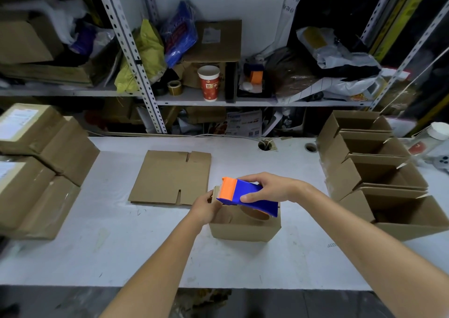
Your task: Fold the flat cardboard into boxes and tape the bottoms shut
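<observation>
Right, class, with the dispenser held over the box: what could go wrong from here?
1. The left hand grips the box right beside the orange front end of the dispenser; if a blade sits there, fingers could get nicked.
2. Only that hand steadies the box, at its left edge; a pull on the dispenser by the right hand may slide or twist the box, so the tape could land crooked.
</observation>
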